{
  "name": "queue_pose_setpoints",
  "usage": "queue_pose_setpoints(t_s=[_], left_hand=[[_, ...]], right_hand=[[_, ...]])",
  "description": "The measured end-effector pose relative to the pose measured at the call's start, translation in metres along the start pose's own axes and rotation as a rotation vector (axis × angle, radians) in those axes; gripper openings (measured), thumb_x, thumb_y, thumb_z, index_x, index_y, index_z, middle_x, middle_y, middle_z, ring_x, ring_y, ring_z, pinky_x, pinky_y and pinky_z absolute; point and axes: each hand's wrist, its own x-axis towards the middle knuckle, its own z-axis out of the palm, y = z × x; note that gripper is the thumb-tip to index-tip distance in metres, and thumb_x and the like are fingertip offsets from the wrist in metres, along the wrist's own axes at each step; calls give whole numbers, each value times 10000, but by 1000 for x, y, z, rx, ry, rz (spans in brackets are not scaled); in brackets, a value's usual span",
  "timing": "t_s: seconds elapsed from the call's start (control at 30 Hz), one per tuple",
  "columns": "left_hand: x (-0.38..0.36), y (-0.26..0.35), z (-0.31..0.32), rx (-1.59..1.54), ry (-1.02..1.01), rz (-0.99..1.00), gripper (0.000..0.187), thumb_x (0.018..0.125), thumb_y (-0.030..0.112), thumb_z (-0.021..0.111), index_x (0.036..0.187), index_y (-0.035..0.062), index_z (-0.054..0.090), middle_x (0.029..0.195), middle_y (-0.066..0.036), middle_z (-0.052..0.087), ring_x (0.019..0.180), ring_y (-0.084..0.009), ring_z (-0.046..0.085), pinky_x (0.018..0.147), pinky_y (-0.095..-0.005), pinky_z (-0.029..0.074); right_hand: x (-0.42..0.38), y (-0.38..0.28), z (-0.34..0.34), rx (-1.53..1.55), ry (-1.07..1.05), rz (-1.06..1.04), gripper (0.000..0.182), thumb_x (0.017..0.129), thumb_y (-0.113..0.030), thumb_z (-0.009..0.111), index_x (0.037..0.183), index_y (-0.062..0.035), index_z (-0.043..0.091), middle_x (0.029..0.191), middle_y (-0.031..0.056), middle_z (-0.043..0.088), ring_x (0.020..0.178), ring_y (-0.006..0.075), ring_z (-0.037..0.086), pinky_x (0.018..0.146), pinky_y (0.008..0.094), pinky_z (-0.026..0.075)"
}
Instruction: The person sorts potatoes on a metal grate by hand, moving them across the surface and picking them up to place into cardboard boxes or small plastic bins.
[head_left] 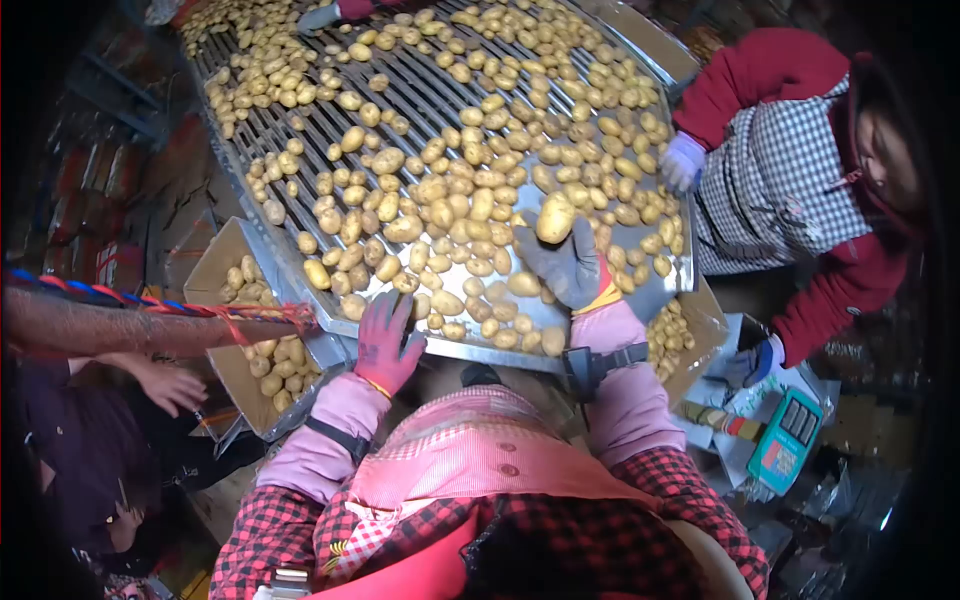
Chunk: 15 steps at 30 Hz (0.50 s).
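Observation:
My right hand (pixel 568 262), in a grey and red glove, is closed on a large potato (pixel 556 217) over the metal sorting table (pixel 520 357). My left hand (pixel 388 340), in a pink and grey glove, rests at the table's near edge. Its fingers are stretched out and spread, with the tips close to a small potato (pixel 405 283). Loose potatoes (pixel 440 212) lie thickly around both hands, on the smooth plate and on the dark rollers (pixel 420 95) beyond it.
Cardboard boxes of potatoes stand below the table at the left (pixel 215 275) and right (pixel 705 335). A co-worker (pixel 780 180) in a checked apron stands at the right, near a teal scale (pixel 785 440). A pole (pixel 150 320) wrapped with cords juts in from the left; another person's hand (pixel 170 385) is below it.

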Motion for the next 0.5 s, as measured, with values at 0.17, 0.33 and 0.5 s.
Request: queue_pose_setpoints(t_s=[0.17, 0.33, 0.5], left_hand=[[16, 27, -12, -169, 17, 174, 642, 809, 214, 693, 1387, 50, 467, 1400, -219, 465, 1273, -413, 444, 1080, -487, 346], [13, 64, -45, -440, -109, 139, 630, 858, 174, 676, 1408, -13, 430, 1412, -222, 482, 1302, -355, 476, 1092, -412, 366], [7, 85, -66, -539, -70, 134, 776, 826, 220, 738, 1454, -31, 357, 1419, -231, 478, 1306, -306, 495, 1081, -390, 387]], right_hand=[[-33, 5, 25, 210, 47, -99, 820, 900, -728, 411, 1428, -101, 382, 1356, 191, 473, 1245, 346, 511, 1019, 476, 476], [-78, 1, 76, 210, 4, -83, 631, 953, -420, 601, 1422, -71, 362, 1353, 187, 463, 1275, 314, 499, 1053, 446, 460], [-94, 18, 126, -63, 26, -82, 539, 878, -133, 697, 1345, -57, 438, 1322, 168, 505, 1222, 268, 540, 1015, 389, 482]])
